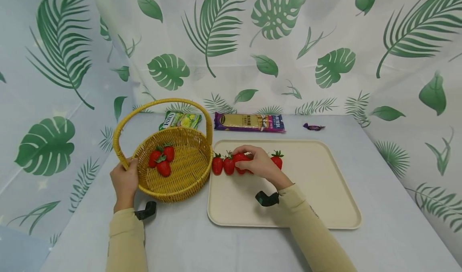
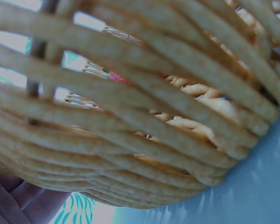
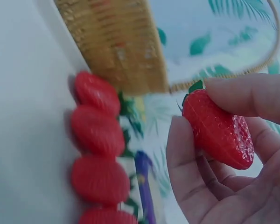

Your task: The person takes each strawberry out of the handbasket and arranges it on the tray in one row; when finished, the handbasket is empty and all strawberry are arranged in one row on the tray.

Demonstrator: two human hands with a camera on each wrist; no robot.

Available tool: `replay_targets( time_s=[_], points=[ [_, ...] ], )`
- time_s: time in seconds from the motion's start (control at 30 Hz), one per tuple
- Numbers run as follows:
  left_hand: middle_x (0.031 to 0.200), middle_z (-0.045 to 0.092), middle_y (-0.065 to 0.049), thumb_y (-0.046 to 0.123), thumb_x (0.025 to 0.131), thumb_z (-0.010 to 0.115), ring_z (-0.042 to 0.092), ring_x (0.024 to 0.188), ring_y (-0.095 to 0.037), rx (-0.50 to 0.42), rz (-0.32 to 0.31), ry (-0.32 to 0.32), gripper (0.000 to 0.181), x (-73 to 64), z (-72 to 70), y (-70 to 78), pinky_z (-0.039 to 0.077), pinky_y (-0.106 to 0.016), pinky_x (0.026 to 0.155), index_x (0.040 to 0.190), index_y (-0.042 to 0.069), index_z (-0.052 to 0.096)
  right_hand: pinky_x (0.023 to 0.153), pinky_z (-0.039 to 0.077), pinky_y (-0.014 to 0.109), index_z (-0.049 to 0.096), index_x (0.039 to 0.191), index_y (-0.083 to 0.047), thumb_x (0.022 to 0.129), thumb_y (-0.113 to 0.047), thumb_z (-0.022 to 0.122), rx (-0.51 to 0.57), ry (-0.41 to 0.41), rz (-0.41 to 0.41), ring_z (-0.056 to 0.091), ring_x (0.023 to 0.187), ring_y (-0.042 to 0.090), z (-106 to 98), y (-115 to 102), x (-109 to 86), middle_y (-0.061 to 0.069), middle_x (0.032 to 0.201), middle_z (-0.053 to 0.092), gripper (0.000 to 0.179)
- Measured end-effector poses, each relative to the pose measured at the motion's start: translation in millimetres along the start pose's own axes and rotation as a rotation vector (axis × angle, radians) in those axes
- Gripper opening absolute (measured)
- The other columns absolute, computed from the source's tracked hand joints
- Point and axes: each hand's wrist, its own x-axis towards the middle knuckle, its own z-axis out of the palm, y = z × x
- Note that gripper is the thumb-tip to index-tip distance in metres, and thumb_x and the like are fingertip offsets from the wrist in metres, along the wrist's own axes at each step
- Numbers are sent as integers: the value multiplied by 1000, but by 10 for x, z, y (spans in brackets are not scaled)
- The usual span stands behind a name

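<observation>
A yellow wicker basket with a tall arched handle stands on the left, its right side meeting the tray's left edge. My left hand grips it where the handle joins the left rim. Inside lie three red strawberries with green leaves. The left wrist view is mostly filled by the woven wall. Over the tray, my right hand pinches a strawberry between thumb and fingers. Below it in the right wrist view runs a row of strawberries; the hand covers part of that row in the head view.
Behind the basket lies a green candy bag. A purple and gold noodle packet rests behind the tray, with a small purple wrapped candy to its right. Leaf-printed cloth hangs at the back and sides.
</observation>
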Motion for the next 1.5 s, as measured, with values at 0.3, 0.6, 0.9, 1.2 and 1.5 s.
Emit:
replay_targets(
  time_s=[0.3, 0.6, 0.9, 1.2, 1.5],
  points=[
    [69, 56, -6, 27, 96, 57, 42, 55, -10, 2, -21, -11, 33, -6, -23, -29, 36, -22, 49, 96, -3, 70, 84, 52, 50, 59, 116, -4, 88, -9, 68, 67, 71, 26, 65, 94, 29, -378, 163, -95, 16, 118, 59, 30],
    [63, 49, -2, 28, 97, 56, 40, 55, -13, -3, -6, -8, 32, -6, 10, -30, 34, -23, 50, 90, -2, 67, 82, 55, 33, 58, 118, 5, 95, -9, 61, 102, 140, 37, 66, 93, 30, -783, 275, -217, 22, 118, 56, 27],
    [62, 52, -2, 27, 96, 57, 41, 53, -12, 10, 2, -2, 33, 18, 5, -30, 34, -23, 47, 89, -2, 69, 87, 47, 24, 51, 133, 2, 100, -8, 40, 7, 128, 101, 60, 109, 37, -1082, 402, -308, 23, 135, 49, 36],
    [59, 47, 0, 29, 96, 56, 39, 52, -13, 12, -10, -15, 33, 20, -11, -33, 33, -24, 47, 87, 0, 67, 81, 53, 30, 49, 135, 7, 97, 0, 47, -106, 99, 147, 52, 105, 32, -1190, 595, -334, 28, 132, 48, 39],
    [61, 51, 1, 27, 96, 57, 40, 52, -9, 11, 13, -7, 32, 12, -15, -15, 34, -23, 48, 92, -2, 70, 86, 53, 37, 48, 136, 2, 97, -7, 54, -152, 92, 230, 50, 110, 35, -1304, 772, -372, 26, 134, 44, 41]
  ],
)
